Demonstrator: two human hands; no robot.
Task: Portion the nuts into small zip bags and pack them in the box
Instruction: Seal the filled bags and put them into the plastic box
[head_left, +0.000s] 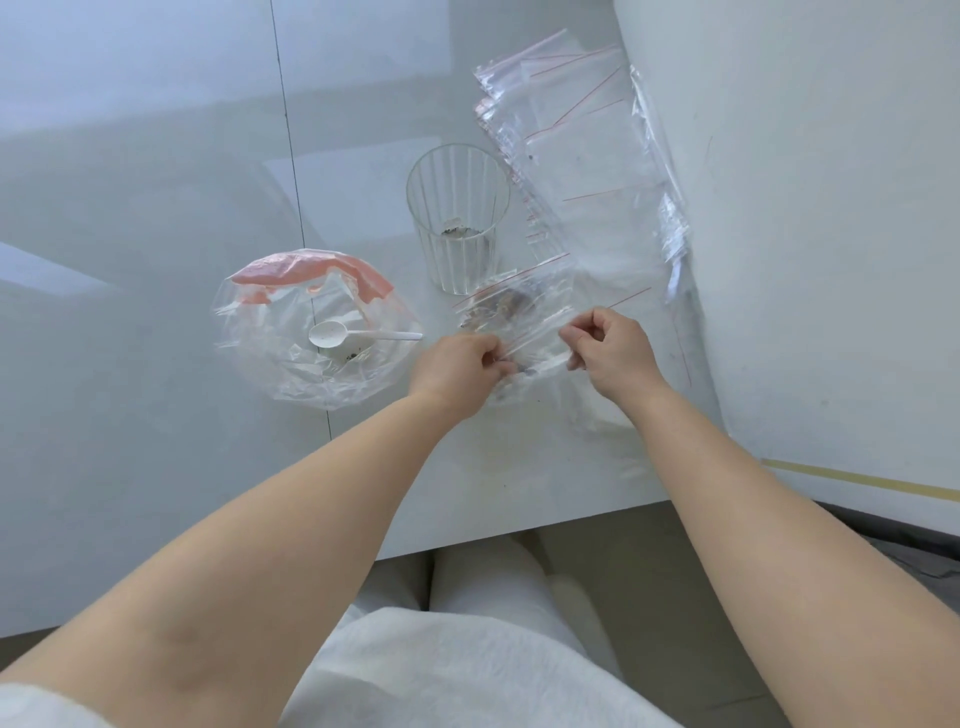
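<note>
A small clear zip bag (524, 325) with a red seal line and a few dark nuts inside lies in front of a ribbed glass. My left hand (460, 371) pinches its near left edge. My right hand (610, 345) pinches its right edge. A large clear bag (311, 338) with a pink rim lies open at the left; a white plastic spoon (345, 335) rests in it beside some dark crumbs. Several empty zip bags (582, 140) are spread at the back right. No box is in view.
The ribbed clear glass (460, 218) stands behind the held bag, with dark crumbs at its bottom. A white wall (831, 208) bounds the white table (130, 364) on the right. The table's near edge runs just above my lap.
</note>
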